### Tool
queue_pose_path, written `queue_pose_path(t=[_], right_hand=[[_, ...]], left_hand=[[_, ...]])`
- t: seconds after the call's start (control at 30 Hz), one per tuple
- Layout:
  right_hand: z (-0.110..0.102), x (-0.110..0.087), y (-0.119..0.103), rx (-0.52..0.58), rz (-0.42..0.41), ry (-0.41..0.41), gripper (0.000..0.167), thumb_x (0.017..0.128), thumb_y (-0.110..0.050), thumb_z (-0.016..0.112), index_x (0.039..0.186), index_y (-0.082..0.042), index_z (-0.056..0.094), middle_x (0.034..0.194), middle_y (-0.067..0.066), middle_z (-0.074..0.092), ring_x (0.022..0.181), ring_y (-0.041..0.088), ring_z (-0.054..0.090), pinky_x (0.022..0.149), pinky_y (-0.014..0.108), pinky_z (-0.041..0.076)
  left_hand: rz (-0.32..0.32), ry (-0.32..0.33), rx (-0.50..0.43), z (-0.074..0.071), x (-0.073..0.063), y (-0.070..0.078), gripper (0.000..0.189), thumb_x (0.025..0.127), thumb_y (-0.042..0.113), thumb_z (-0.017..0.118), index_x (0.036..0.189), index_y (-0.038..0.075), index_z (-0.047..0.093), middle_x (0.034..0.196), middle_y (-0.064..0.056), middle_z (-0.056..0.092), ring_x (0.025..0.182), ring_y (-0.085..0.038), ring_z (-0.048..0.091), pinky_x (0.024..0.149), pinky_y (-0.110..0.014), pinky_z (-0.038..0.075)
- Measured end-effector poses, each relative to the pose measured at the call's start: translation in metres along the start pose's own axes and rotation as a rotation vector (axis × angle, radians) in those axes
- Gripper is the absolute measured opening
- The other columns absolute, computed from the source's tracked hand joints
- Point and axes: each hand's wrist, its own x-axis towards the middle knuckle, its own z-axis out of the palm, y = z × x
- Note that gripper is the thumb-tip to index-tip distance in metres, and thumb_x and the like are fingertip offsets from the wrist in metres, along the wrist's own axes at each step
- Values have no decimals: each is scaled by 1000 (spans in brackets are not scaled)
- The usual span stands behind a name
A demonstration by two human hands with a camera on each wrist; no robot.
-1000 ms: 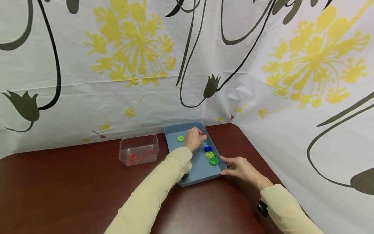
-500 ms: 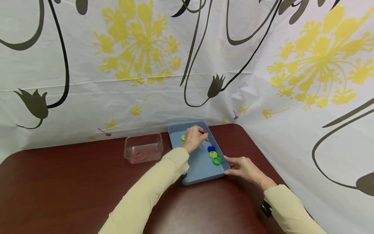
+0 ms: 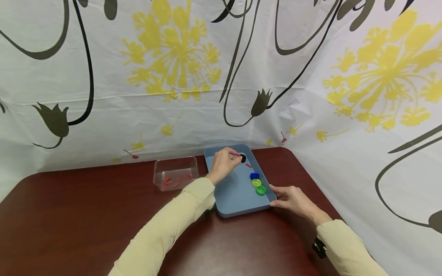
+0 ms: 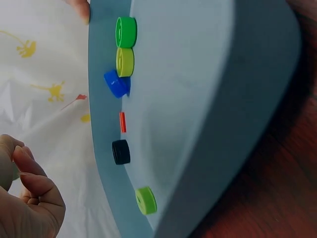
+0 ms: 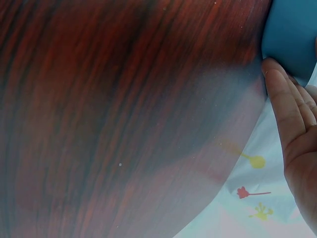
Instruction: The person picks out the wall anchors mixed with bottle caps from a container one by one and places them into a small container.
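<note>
My left hand [image 3: 222,165] is over the far part of a blue-grey tray [image 3: 236,197], thumb and fingers pinching what looks like a small red stick [image 3: 236,154]; the left wrist view does not show that stick. A black bottle cap [image 3: 243,158] stands by the fingertips, near another red stick [image 3: 248,165] lying on the tray. Along the right wall sit blue [image 3: 254,176], yellow [image 3: 256,183] and green [image 3: 261,190] bottle caps. A lime-green cap [image 4: 146,200] is hidden in the head view. My right hand [image 3: 295,201] holds the tray's near right corner between thumb and fingers.
A clear plastic box [image 3: 175,161] with several red sticks stands left of the tray on the dark red-brown table [image 3: 86,218]. Patterned white cloth [image 3: 193,126] rises behind the table and along its right side.
The left hand has drawn back slightly to the left, uncovering the black cap and a red stick on the tray. The lime-green cap is now hidden from the head view. The right hand keeps its hold.
</note>
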Motion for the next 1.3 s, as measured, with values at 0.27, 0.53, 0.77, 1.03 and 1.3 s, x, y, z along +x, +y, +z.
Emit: queue_pose_path(t=[0.27,0.53,0.77,1.03,1.3], right_hand=[[0,-2,2,-13,15,5,66,82,-23,72,135,6,45,131,27,52,103,32,64,75,26,55],[-4,-3,1,-9,32,21,65,83,-23,71,136,5,45,129,26,54,102,29,65,76,27,55],[-5,-3,-2,-14,35,20,66,83,-25,71,136,5,45,130,27,53,104,31,64,76,28,55],[-3,-1,-3,-2,46,10,67,82,-24,71,136,5,45,129,28,53,103,31,64,76,28,55],[0,0,-5,6,27,10,66,82,-22,71,135,7,45,126,27,56,100,28,66,75,27,55]], left_hand=[[-20,46,-15,-16,-8,-17,25,87,24,66,104,5,64,89,-9,71,77,-19,66,61,-26,48],[-49,102,-25,-39,-11,-35,27,86,23,65,106,5,65,89,-10,72,78,-20,67,61,-28,50],[-91,123,-29,-62,-16,-54,28,87,24,66,108,5,65,93,-12,68,82,-22,64,66,-32,51],[-120,149,25,-84,-22,-73,29,88,25,64,107,4,65,96,-15,69,84,-25,65,69,-35,52],[-156,169,62,-99,-28,-85,27,86,23,66,104,2,66,91,-16,71,82,-26,66,69,-36,51]])
